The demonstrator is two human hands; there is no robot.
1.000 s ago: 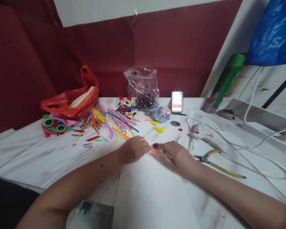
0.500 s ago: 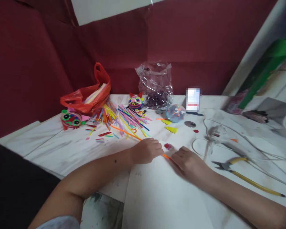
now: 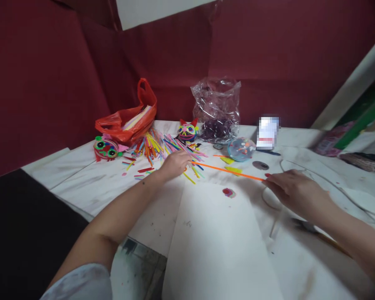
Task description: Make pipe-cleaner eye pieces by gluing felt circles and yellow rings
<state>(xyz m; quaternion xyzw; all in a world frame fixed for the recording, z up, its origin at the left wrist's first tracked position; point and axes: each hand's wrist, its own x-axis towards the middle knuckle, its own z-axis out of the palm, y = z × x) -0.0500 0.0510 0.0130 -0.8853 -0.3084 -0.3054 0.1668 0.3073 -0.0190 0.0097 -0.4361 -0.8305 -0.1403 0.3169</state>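
A long thin orange strip stretches across the white table between my two hands. My left hand has its fingers closed on the strip's left end, right at the edge of a pile of coloured strips. My right hand pinches the strip's right end, above the table. A small red and pink round piece lies on a white sheet of paper between my forearms.
A red plastic bag, two painted animal figures, a clear bag, a clear ball and yellow triangles stand at the back. White cable and pliers lie to the right.
My hands have moved apart, left toward the strip pile, right toward the cable, and the orange strip now spans between them. The view has swung left.
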